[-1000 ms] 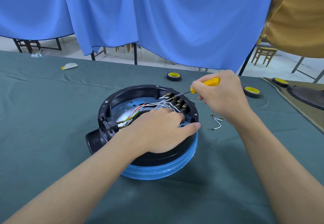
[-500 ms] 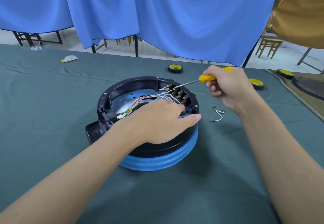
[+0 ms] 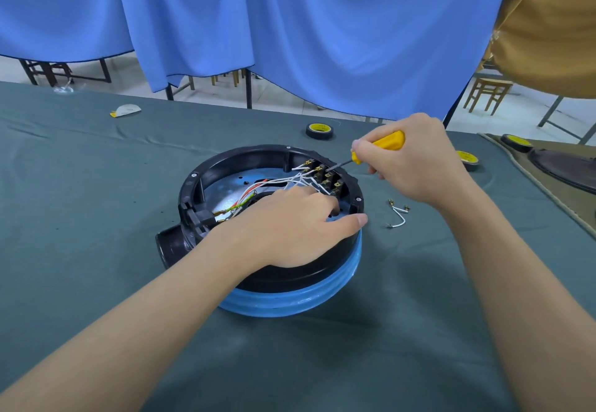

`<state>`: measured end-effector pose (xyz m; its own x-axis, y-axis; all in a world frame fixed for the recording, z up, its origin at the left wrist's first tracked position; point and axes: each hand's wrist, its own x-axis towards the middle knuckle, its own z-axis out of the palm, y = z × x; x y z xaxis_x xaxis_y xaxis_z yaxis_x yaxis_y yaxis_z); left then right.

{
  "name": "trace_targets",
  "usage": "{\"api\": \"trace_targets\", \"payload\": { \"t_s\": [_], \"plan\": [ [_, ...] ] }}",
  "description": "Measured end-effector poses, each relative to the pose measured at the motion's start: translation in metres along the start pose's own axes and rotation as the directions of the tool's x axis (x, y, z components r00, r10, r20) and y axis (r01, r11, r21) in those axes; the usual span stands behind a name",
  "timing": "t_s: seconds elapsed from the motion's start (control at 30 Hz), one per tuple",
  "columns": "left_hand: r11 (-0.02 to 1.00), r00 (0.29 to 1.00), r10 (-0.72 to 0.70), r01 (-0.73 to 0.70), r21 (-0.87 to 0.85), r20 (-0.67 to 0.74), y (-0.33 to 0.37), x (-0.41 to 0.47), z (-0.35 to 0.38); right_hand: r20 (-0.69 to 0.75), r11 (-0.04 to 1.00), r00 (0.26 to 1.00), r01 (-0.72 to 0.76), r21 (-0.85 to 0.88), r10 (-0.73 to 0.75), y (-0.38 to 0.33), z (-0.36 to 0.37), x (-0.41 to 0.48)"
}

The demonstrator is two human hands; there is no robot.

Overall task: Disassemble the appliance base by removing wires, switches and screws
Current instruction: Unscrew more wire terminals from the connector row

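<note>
Gripping the screwdriver (image 3: 377,147), the right hand (image 3: 409,163) slants its shaft down-left, tip at the far terminals (image 3: 325,179). Left hand (image 3: 290,224) lies flat on the base (image 3: 193,185), fingers loosely spread and gripping nothing, so the right's clearly nearer.

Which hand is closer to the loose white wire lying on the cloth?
Right. The right hand is just behind the loose white wire; the left hand rests on the appliance base, further away.
</note>
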<state>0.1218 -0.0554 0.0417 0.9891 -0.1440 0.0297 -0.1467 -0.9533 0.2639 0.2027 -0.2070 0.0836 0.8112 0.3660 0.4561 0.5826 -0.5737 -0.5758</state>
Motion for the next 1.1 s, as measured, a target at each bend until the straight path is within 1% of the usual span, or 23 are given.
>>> {"api": "trace_targets", "payload": {
  "t_s": [0.1, 0.2, 0.27, 0.6, 0.87, 0.93, 1.1],
  "plan": [
    [1.000, 1.000, 0.002, -0.002, 0.002, 0.002, -0.001, 0.000, 0.000, -0.055, 0.999, 0.998, 0.018, 0.026, -0.017, 0.000, 0.002, -0.002],
    [1.000, 1.000, -0.005, 0.005, 0.000, 0.015, -0.001, -0.001, 0.000, -0.114, 0.995, 0.993, 0.011, 0.096, 0.000, 0.003, 0.000, -0.001],
    [1.000, 1.000, -0.009, 0.009, 0.000, 0.020, 0.000, 0.000, 0.000, -0.110, 0.994, 0.994, 0.003, 0.113, 0.010, 0.004, 0.001, -0.001],
    [1.000, 1.000, 0.000, 0.000, 0.017, 0.010, 0.000, 0.000, 0.000, -0.021, 0.999, 1.000, -0.010, 0.050, 0.011, 0.002, 0.006, -0.003],
    [1.000, 1.000, -0.007, 0.007, 0.001, 0.028, -0.001, 0.001, 0.001, -0.102, 0.974, 0.990, -0.070, 0.215, 0.093, 0.009, -0.001, 0.001],
    [1.000, 1.000, -0.009, 0.009, 0.003, 0.030, -0.001, 0.001, 0.000, -0.113, 0.973, 0.988, -0.077, 0.218, 0.104, 0.011, 0.000, 0.001],
    [1.000, 0.999, -0.013, 0.012, 0.012, 0.033, 0.000, 0.001, 0.000, -0.089, 0.978, 0.992, -0.074, 0.195, 0.093, 0.014, 0.007, -0.001]
  ]
}}
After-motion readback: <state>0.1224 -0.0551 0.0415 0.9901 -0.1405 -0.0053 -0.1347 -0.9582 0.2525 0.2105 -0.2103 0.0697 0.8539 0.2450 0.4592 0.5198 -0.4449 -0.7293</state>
